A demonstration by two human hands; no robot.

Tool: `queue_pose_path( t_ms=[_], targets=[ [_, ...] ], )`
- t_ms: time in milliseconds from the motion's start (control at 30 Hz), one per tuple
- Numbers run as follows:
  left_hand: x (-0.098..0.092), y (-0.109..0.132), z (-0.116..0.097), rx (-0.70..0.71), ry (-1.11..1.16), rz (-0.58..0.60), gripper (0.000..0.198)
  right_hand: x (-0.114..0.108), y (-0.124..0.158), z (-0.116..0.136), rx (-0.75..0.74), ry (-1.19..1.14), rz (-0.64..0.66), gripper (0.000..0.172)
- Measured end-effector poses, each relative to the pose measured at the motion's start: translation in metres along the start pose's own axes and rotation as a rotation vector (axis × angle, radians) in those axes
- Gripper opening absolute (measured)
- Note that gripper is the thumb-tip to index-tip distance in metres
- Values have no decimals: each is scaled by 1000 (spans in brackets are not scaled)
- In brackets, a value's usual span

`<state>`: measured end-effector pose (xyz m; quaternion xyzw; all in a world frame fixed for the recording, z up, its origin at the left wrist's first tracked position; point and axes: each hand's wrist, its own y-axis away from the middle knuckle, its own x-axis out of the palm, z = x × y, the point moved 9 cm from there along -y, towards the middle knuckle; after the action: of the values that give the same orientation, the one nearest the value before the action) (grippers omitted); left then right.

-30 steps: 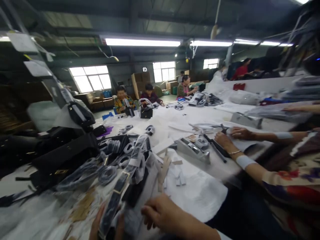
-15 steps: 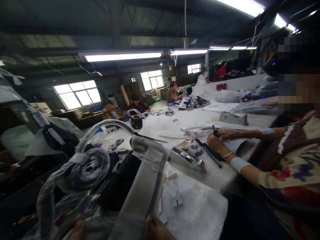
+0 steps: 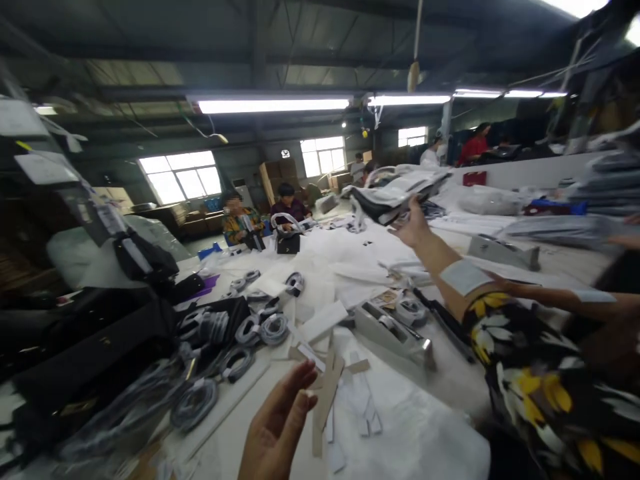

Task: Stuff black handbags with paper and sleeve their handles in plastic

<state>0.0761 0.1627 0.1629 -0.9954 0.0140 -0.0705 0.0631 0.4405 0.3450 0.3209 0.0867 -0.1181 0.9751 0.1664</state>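
Observation:
My left hand (image 3: 278,433) is raised low in front of me, palm up, fingers stretched and empty. It hovers over cardboard and paper strips (image 3: 330,390) on the white table (image 3: 425,440). My right arm, in a dark flowered sleeve, reaches far out over the table. My right hand (image 3: 413,225) holds up a plastic-wrapped black bag (image 3: 395,190), its fingers at the bag's underside. The grip itself is blurred.
Wrapped coiled straps (image 3: 240,330) and black bags (image 3: 90,347) crowd the left of the table. A metal tape dispenser (image 3: 395,330) sits mid-table. A co-worker's forearm (image 3: 550,293) lies at the right. Other people (image 3: 287,200) sit at the far end.
The wrapped bag that both hands held close to me is now far out and high in my right hand. My left hand has let go and opened.

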Motion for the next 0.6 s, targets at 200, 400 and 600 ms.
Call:
queue_pose_path(
  t_ms=[200,400,600],
  targets=[
    [-55,18,43,-100,-151,37,42,70,41,-91,206,241,471,54],
    [-133,2,34,-21,-467,-55,32,146,231,-177,171,865,1479,51],
    [-271,-66,-15,117,-849,-379,33,142,302,-244,143,855,1421,49]
  ],
)
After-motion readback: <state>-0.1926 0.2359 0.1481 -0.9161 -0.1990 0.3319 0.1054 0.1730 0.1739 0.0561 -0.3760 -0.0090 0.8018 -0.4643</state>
